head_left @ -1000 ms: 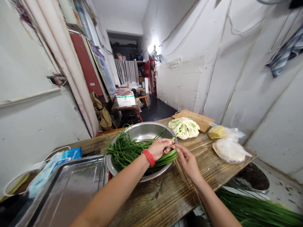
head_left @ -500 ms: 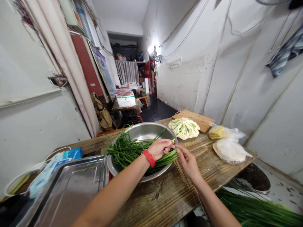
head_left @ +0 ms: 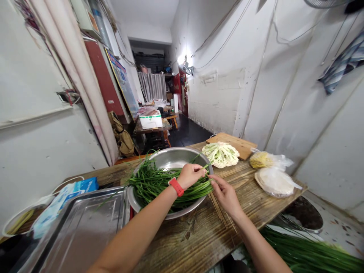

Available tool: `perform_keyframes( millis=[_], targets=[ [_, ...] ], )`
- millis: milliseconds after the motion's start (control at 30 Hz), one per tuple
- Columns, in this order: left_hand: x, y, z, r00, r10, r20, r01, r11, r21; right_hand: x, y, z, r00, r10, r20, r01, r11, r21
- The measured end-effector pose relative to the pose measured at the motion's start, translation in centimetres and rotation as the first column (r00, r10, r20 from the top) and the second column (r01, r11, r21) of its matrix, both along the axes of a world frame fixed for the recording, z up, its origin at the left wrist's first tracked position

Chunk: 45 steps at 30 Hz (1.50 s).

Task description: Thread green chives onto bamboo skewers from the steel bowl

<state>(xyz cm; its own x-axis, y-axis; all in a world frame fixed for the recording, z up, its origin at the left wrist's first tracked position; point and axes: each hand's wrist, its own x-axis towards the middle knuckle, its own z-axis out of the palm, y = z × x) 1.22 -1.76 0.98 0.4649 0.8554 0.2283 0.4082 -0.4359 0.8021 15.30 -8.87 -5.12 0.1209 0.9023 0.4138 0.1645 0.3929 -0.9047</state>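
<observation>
**At the basin's right rim: both hands at the stalk ends**

Head view, the only one; long green stalks [head_left: 153, 185] lie in a wide steel basin [head_left: 172, 150] on a wooden table [head_left: 196, 246], bunched and roughly parallel toward the right, tangled toward the left; long axis runs left to right across the bowl, stem ends at the right rim, loose ends spilling over the left one; this lie probably serves to keep the stems within easy reach.

Left hand [head_left: 194, 176], red wristband [head_left: 176, 187] behind it, reaches over the bunch; its fingers are narrow, pinched on a few stalks whose pale ends poke out past the fingertips, up and to the right; the short grip seems meant to steady the ends.

Right hand [head_left: 225, 192] faces it just outside the rim; thumb and forefinger nearly together by the stem ends; whether they hold anything cannot be told.

Thin sticks [head_left: 218, 212] lie on the table below the right hand, long axis slanting from the basin toward the wearer and rightward; probably laid there for quick picking; cauliflower [head_left: 220, 154] sits beyond the basin, just beside a cutting board [head_left: 239, 145]; steel tray [head_left: 85, 223] at left.
</observation>
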Motion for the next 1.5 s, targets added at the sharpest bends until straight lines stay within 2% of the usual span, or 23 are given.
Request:
perform_keyframes(
  millis=[233,333,400,500,600,667,733,800,833,867,933,1033,1133,1267,1333,1367,1467,1500],
  targets=[
    [-0.3,0.0,1.2,0.982,0.033,-0.187,-0.005,0.989,0.149,0.4,0.2,-0.3,0.997,0.031,0.076,-0.031,1.0,-0.001],
    [-0.7,0.0,2.1,0.969,-0.054,-0.242,0.08,0.992,0.096,0.5,0.1,-0.2,0.993,0.032,0.114,-0.034,0.999,0.021],
    [-0.9,0.0,2.4,0.965,-0.08,-0.25,0.094,0.995,0.043,0.4,0.0,0.0,0.991,0.05,0.122,-0.053,0.998,0.021],
    [-0.9,0.2,2.3,0.972,-0.049,-0.23,0.056,0.998,0.027,0.3,-0.1,0.1,0.991,0.069,0.113,-0.071,0.997,0.009],
    [-0.7,0.6,1.6,0.982,-0.083,-0.169,0.069,0.993,-0.093,0.1,-0.3,0.0,0.995,0.066,0.08,-0.066,0.998,0.006],
    [-0.9,0.8,1.2,0.984,-0.071,-0.165,0.048,0.989,-0.14,0.0,-0.2,-0.2,0.998,0.065,0.022,-0.064,0.996,-0.057],
    [-1.7,0.4,0.9,0.968,0.003,-0.253,-0.004,1.0,-0.003,0.0,0.0,-0.3,0.997,0.069,-0.041,-0.075,0.985,-0.155],
    [-3.2,-0.8,0.7,0.925,0.086,-0.369,-0.002,0.975,0.223,0.0,0.2,-0.5,0.994,0.079,-0.079,-0.095,0.97,-0.224],
    [-4.1,-1.6,0.6,0.899,0.098,-0.427,0.032,0.957,0.288,0.0,0.2,-0.5,0.993,0.086,-0.084,-0.104,0.965,-0.242],
    [-5.0,-2.6,0.5,0.871,0.086,-0.484,0.074,0.951,0.301,0.0,0.2,-0.5,0.992,0.092,-0.081,-0.11,0.961,-0.254],
    [-6.9,-4.6,0.5,0.818,0.011,-0.575,0.145,0.964,0.224,-0.1,0.2,-0.5,0.992,0.099,-0.076,-0.117,0.953,-0.281],
    [-8.7,-7.2,0.5,0.778,-0.056,-0.625,0.192,0.97,0.152,-0.4,-0.1,-0.4,0.995,0.077,-0.057,-0.09,0.954,-0.285],
    [-9.0,-9.0,0.4,0.748,-0.037,-0.662,0.231,0.95,0.208,-0.7,-0.6,0.0,0.998,0.043,-0.036,-0.051,0.964,-0.261],
    [-8.2,-11.9,-0.1,0.731,-0.003,-0.682,0.251,0.931,0.265,-0.6,-2.4,0.5,1.0,0.024,-0.016,-0.027,0.97,-0.243],
    [-7.9,-13.6,-0.3,0.75,-0.067,-0.659,0.282,0.932,0.226,-0.3,-3.9,0.5,1.0,0.019,-0.008,-0.02,0.971,-0.24],
    [-7.9,-14.4,-0.3,0.763,-0.136,-0.632,0.312,0.934,0.175,-0.1,-4.6,0.5,1.0,0.019,-0.004,-0.02,0.971,-0.24],
    [-8.4,-14.9,0.5,0.793,-0.415,-0.445,0.427,0.901,-0.079,0.5,-6.6,0.3,0.999,0.037,0.012,-0.033,0.968,-0.251],
    [-8.7,-14.3,1.1,0.806,-0.464,-0.367,0.446,0.884,-0.139,0.6,-7.2,0.3,0.999,0.05,0.019,-0.043,0.965,-0.258]
  ],
)
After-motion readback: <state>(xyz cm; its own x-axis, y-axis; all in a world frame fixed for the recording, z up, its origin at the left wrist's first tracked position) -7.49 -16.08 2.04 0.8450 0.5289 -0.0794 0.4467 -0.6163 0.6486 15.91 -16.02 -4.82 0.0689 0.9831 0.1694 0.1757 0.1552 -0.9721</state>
